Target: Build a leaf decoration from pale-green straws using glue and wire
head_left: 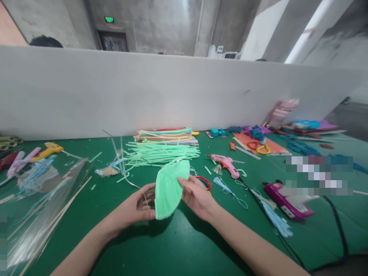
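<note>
A mint-green fan-shaped piece (pixel 171 188), which looks made of fuzzy pipe cleaners laid side by side, is held up over the green table. My left hand (pixel 140 207) grips its lower left edge, thumb in front and fingers partly hidden behind. A thin pale strand shows by those fingers; what it belongs to I cannot tell. On the upper right edge, my right hand (pixel 197 193) pinches the piece between thumb and fingers. Just behind it lies a pile of loose mint-green pipe cleaners (pixel 161 153). Red-handled scissors (pixel 204 183) are partly covered by my right hand.
To the right lie a pink glue gun (pixel 227 164), a purple tool (pixel 287 201) with a black cable, and light-blue tassels (pixel 227 189). A yellow glue gun (pixel 47 151) and clear plastic wrap (pixel 54 207) are on the left. A white partition (pixel 172 92) closes off the back.
</note>
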Demonstrator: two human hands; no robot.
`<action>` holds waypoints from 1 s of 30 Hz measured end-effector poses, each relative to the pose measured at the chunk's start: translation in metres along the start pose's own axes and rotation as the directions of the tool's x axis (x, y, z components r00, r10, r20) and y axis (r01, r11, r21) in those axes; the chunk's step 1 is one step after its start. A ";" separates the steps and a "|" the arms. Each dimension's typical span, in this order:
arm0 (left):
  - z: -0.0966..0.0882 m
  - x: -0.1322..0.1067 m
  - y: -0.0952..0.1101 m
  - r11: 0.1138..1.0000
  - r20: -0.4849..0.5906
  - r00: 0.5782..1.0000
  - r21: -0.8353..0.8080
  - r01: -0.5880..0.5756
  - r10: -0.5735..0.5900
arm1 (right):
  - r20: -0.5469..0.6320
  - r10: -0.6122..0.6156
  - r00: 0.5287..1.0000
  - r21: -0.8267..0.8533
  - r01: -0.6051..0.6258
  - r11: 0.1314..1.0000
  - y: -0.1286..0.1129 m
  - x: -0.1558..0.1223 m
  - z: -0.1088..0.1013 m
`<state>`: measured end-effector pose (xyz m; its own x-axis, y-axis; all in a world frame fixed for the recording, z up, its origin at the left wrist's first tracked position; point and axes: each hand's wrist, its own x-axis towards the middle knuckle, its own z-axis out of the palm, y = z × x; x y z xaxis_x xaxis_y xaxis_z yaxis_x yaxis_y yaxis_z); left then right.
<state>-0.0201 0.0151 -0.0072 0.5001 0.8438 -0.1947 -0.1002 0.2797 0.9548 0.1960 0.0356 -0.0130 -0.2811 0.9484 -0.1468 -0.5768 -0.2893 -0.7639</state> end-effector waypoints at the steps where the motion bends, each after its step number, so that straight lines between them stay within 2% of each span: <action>1: 0.002 -0.001 -0.001 1.000 0.028 1.000 -0.003 -0.007 0.008 | 0.018 0.000 1.000 0.023 0.000 1.000 0.005 -0.002 0.003; 3: 0.005 -0.002 -0.001 1.000 0.022 0.999 0.013 -0.023 0.023 | 0.022 0.008 1.000 0.061 -0.009 0.998 0.012 -0.005 0.008; 7: 0.006 -0.002 0.004 0.997 -0.089 0.996 0.078 -0.023 0.030 | 0.001 0.007 1.000 0.074 -0.007 0.997 0.011 -0.008 0.010; 11: 0.004 0.002 0.003 0.999 -0.132 0.991 -0.049 0.013 -0.020 | 0.018 0.023 1.000 -0.041 -0.022 0.999 0.008 -0.007 0.006; 14: 0.001 0.005 0.000 0.986 -0.150 0.989 -0.165 -0.022 -0.003 | -0.054 -0.017 0.998 -0.087 0.012 0.996 0.011 -0.005 0.003; 16: 0.001 0.005 0.000 0.984 -0.183 0.983 -0.166 -0.064 0.033 | -0.071 -0.060 0.996 -0.134 0.050 0.990 0.013 -0.004 0.002; 18: 0.002 0.005 0.002 0.992 -0.253 0.965 -0.082 -0.091 0.067 | -0.058 -0.087 0.995 -0.210 0.073 0.975 0.015 -0.004 0.003; 21: 0.004 0.004 0.005 0.997 -0.366 0.928 0.027 -0.069 0.074 | -0.033 -0.083 0.996 -0.274 0.070 0.959 0.015 -0.003 0.003; 26: 0.003 0.002 0.009 0.997 -0.463 0.883 0.021 -0.068 0.070 | -0.121 -0.113 0.986 -0.267 0.077 0.961 0.012 0.002 -0.002; 30: 0.004 0.003 0.010 0.995 -0.503 0.860 -0.010 -0.101 0.082 | -0.115 -0.126 0.985 -0.300 0.086 0.950 0.011 0.003 -0.004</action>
<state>-0.0161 0.0183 0.0027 -0.0104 0.9793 -0.2020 -0.1587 0.1978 0.9673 0.1917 0.0355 -0.0242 -0.1160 0.9858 -0.1210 -0.3424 -0.1541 -0.9268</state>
